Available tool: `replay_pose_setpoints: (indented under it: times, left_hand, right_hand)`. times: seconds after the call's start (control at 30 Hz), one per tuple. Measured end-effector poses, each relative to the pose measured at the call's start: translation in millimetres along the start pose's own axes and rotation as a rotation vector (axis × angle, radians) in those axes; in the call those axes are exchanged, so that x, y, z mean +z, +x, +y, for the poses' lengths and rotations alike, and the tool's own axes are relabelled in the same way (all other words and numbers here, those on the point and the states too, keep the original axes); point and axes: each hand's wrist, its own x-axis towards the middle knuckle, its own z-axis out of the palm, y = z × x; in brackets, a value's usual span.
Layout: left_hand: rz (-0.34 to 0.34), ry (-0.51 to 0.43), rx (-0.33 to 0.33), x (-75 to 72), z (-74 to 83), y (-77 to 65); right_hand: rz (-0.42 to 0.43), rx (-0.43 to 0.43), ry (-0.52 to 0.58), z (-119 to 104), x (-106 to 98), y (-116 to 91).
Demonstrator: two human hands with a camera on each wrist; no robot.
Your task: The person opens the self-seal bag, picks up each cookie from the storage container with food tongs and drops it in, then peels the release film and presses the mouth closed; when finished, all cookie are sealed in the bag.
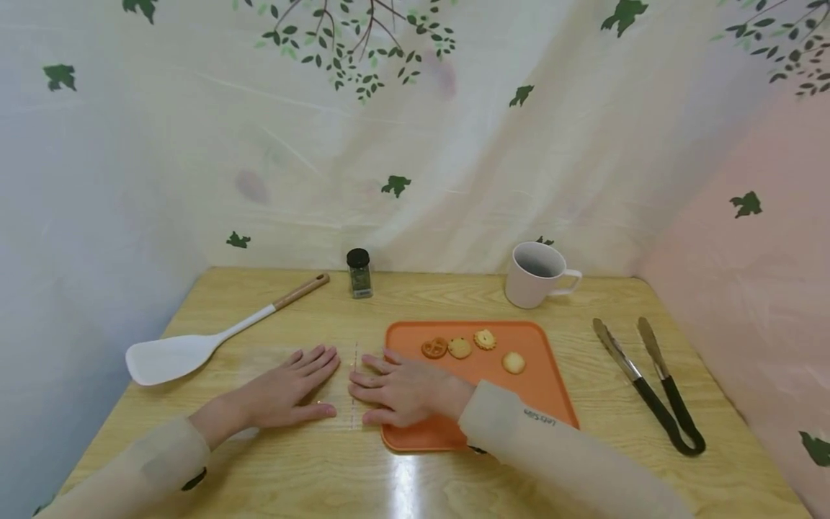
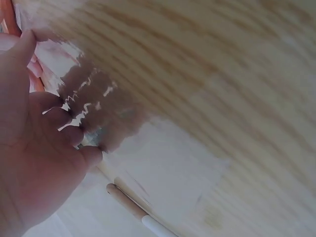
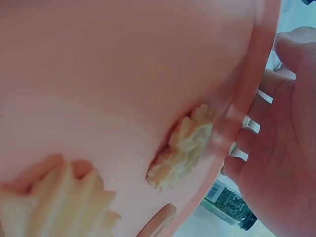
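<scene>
A transparent plastic bag (image 1: 343,400) with a dashed line down its right edge lies flat on the table. My left hand (image 1: 292,389) rests palm down over it, fingers extended; the left wrist view shows glossy wrinkles in the film (image 2: 98,94) by the fingertips. My right hand (image 1: 408,389) reaches over the left rim of an orange tray (image 1: 405,339), its spread fingertips at the bag's dashed edge. Upon the tray sit a pretzel-shaped cookie (image 1: 434,348), a flower-edged cookie (image 1: 485,339) and two round cookies. Neither hand grips anything.
A white spatula (image 1: 171,358) with a wooden handle lies at left. Along the back stand a black-capped spice jar (image 1: 359,275) and a pale mug (image 1: 534,277). Spread black-handled tongs (image 1: 655,396) lie right of the tray. A leaf-patterned curtain (image 1: 454,180) surrounds the table.
</scene>
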Motion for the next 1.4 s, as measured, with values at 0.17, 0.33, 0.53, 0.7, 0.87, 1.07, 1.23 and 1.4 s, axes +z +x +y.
replay_pose_setpoints:
  times: [0.17,0.33,0.53,0.7,0.87,1.07,1.23,1.4]
  left_hand:
    - [0.030,-0.012,0.007,0.8,-0.9,-0.2]
    - [0.085,0.004,0.029,-0.3,0.6,1.0]
    - [0.152,0.054,0.071,-4.1,1.6,4.9]
    - [0.212,0.066,0.111,-7.2,1.8,7.6]
    - [0.274,0.025,0.129,-10.5,0.8,8.7]
    - [0.312,-0.136,0.042,-20.0,0.2,4.6]
    - [0.301,-0.345,-0.080,-39.8,5.2,-3.3]
    - [0.265,-0.452,-0.077,-54.2,5.1,-9.9]
  right_hand:
    - [-0.014,0.010,0.017,-1.5,-0.9,1.0]
    - [-0.022,0.016,0.028,-1.7,-2.1,1.2]
    - [-0.031,0.020,0.043,-1.5,-4.4,0.2]
    - [-0.032,0.022,0.041,-0.7,-4.8,0.4]
    - [-0.026,0.022,0.048,-0.5,-3.8,0.8]
    - [-0.037,0.036,0.075,0.3,-2.9,2.0]
    - [-0.033,0.038,0.059,-0.1,-2.4,2.8]
    - [-0.039,0.031,0.073,-0.2,-2.0,3.3]
